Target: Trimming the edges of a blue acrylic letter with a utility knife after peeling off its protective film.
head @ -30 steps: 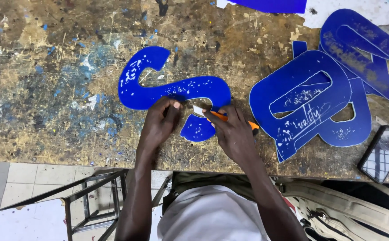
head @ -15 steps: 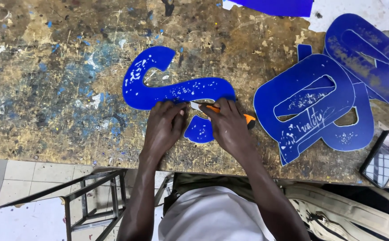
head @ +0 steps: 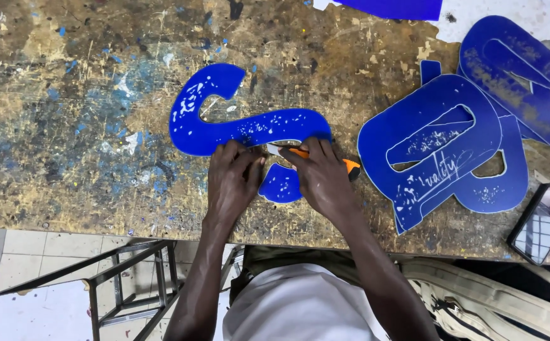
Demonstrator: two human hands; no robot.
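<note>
Both hands have barely shifted since a second ago — the left hand [head: 234, 180] presses flat, fingers spread, on the blue S-shaped cutout [head: 237, 123], while the right hand [head: 322, 177] is closed around an orange utility knife [head: 313, 155], its blade tip at the cutout's inner curve between the two sets of fingertips. Right of the knife hand lie larger blue cut letters [head: 439, 145] stacked on the paint-flecked workbench [head: 66, 126] — beyond them, a phone [head: 542, 222] by the edge.
</note>
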